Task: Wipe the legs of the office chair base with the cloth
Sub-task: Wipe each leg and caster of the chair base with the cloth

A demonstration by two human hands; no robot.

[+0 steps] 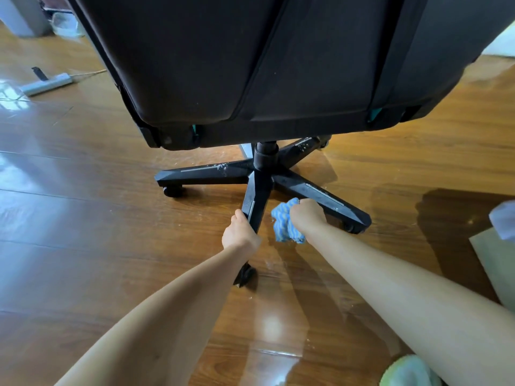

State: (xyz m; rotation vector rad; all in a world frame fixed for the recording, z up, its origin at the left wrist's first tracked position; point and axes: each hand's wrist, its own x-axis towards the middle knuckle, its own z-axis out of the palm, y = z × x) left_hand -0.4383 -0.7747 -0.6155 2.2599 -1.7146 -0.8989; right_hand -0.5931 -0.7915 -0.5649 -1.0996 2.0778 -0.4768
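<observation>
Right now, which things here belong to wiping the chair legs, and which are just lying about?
For the job: blue cloth, held in the right hand; black chair base; its near leg, gripped by the left hand.

Lying about: white power strip on the floor, far left; pale green item, bottom right.

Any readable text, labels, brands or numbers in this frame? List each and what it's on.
No readable text in this frame.
chair back: plain black fabric, no logo showing.
base legs: grey stripes and white specks only, no lettering.
cloth: blue and white stripes, no tag showing.
grey bar with a cord, on the floor: too small and blurred to tell.
</observation>
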